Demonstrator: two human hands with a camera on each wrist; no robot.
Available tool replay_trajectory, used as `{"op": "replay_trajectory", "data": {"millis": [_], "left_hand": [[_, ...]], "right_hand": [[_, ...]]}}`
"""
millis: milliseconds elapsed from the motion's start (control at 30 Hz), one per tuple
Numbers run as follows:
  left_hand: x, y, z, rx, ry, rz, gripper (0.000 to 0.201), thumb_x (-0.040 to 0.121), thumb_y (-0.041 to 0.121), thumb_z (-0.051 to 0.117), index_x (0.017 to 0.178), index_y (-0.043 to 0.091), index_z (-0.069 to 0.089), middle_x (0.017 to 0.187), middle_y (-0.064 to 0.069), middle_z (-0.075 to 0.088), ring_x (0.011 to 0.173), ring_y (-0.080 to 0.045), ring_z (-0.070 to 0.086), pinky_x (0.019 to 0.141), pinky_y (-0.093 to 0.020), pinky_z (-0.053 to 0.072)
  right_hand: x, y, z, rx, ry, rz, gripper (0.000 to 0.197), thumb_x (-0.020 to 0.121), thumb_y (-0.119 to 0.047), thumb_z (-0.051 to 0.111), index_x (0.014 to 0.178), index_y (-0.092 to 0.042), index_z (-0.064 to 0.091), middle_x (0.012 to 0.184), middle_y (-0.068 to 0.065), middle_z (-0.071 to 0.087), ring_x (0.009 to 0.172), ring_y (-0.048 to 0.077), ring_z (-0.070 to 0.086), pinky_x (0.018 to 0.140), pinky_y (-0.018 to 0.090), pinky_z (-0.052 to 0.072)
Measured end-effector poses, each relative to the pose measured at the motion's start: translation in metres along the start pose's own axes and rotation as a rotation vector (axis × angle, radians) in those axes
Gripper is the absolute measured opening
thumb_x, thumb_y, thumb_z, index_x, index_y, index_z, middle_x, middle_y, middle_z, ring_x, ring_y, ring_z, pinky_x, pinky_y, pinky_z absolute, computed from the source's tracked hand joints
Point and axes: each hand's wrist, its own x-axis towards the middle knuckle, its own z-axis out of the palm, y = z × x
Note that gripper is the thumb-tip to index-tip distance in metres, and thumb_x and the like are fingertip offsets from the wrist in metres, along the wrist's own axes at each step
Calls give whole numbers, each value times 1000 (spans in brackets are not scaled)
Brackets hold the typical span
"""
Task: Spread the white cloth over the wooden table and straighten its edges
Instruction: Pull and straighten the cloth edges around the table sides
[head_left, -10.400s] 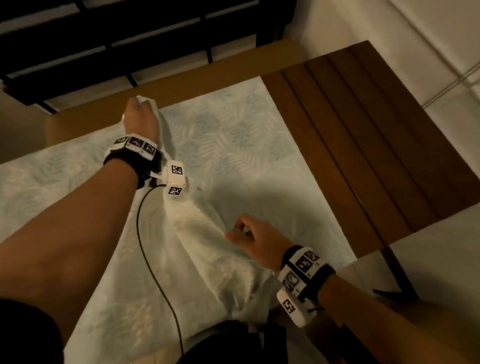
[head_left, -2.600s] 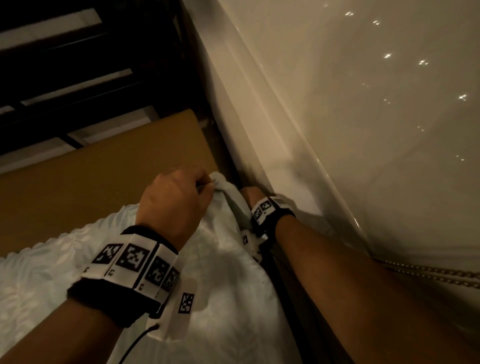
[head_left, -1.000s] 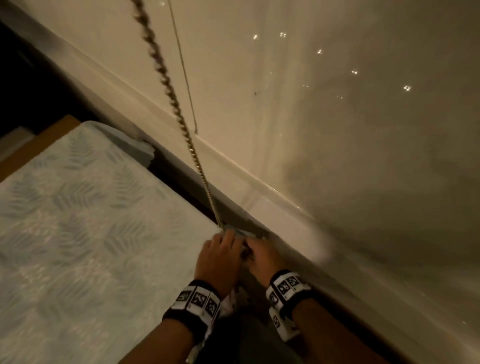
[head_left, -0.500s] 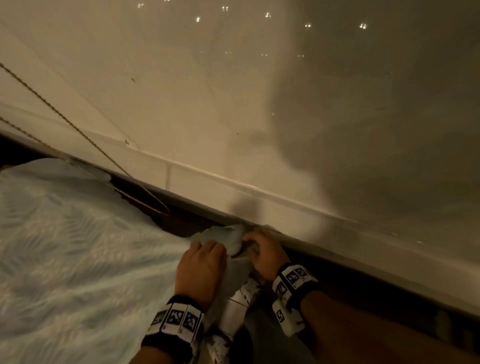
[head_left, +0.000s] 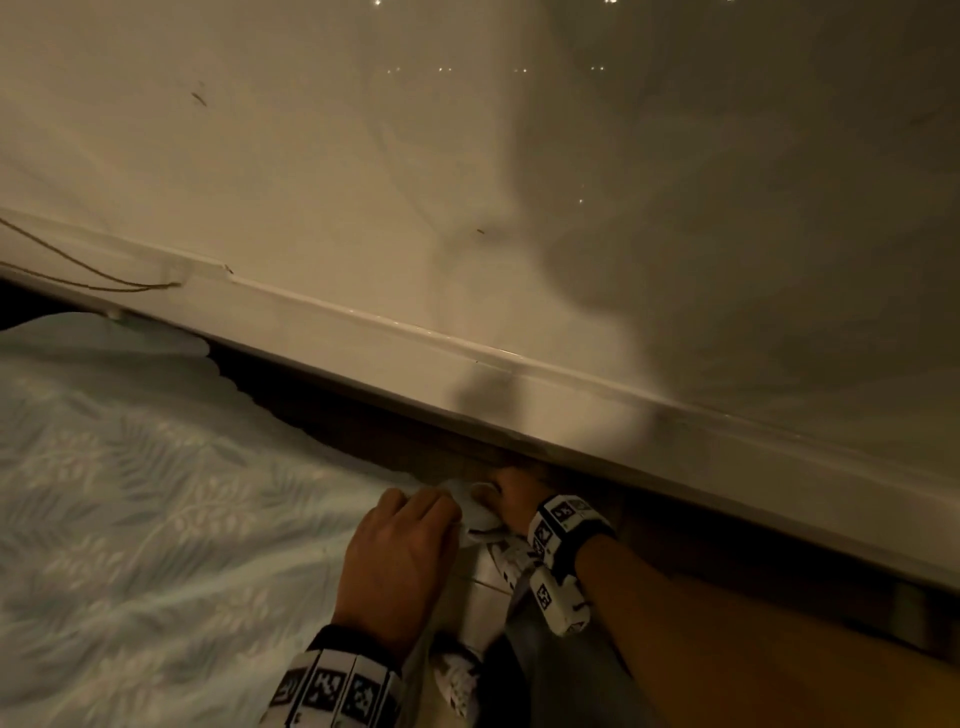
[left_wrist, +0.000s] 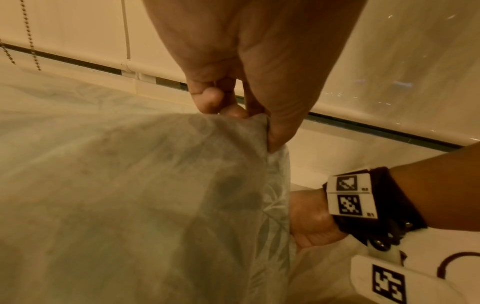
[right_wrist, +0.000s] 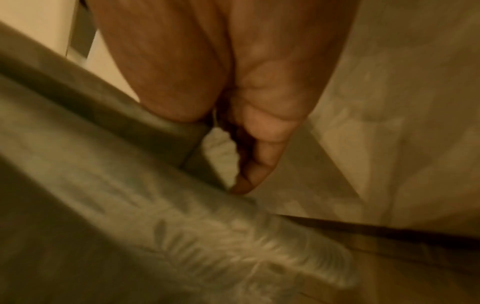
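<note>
The white cloth (head_left: 156, 519), printed with pale leaves, lies spread over the table at the left of the head view. A dark strip of wooden table (head_left: 363, 431) shows bare between the cloth's edge and the wall. My left hand (head_left: 405, 551) pinches a raised corner of the cloth (left_wrist: 182, 164) between thumb and curled fingers. Close beside it, against the wall's foot, my right hand (head_left: 511, 501) grips the same bunched corner; its curled fingers (right_wrist: 259, 156) close on the cloth's hem (right_wrist: 221, 152). That wrist view is blurred.
A glossy pale wall (head_left: 519, 182) with a skirting ledge (head_left: 467, 364) runs right along the table's edge, leaving little room for the hands. A thin beaded cord (head_left: 88, 283) hangs at the far left, also seen as a bead chain (left_wrist: 31, 35).
Both hands stay together at the cloth's corner near the wall. The view has tilted a little and the hands have shifted slightly right, still holding the bunched corner.
</note>
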Motion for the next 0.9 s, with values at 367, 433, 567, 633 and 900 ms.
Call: {"op": "replay_trajectory", "data": {"millis": [367,433,567,633,900], "left_hand": [[2,-1,5,42,-15,24,26,88,36,41,81,28,65,89,10,65,71,-13,45,61,-21,29],[4,-2,5,41,-23,15,21,87,34,47,80,27,65,86,9,65,71,-14,47,58,-23,32],[10,-2,5,61,-49,-2,8,75,21,76,76,23,68,77,5,67,67,-17,53,53,-29,45],[12,1,3,60,-55,-21,15,70,22,81,81,23,71,81,3,69,70,-18,58,55,-29,49],[-39,-11,-29,-68,27,-190,48,83,51,57,121,21,60,121,-3,57,93,-22,59,72,-34,55]], "right_hand": [[6,73,-20,415,294,280,29,96,-44,54,106,-19,68,108,9,65,95,25,59,88,34,46],[6,83,-23,446,334,336,34,98,-38,53,116,-11,66,117,10,61,102,26,56,87,29,40],[3,101,-18,524,394,456,52,98,-49,47,121,-5,63,128,19,59,116,36,55,99,38,43],[-1,104,-16,429,348,482,54,98,-54,40,122,-11,62,128,15,60,116,35,57,104,43,43],[-82,17,-27,109,240,-172,36,89,-39,64,124,-33,54,121,-7,56,107,10,57,88,31,54]]}}
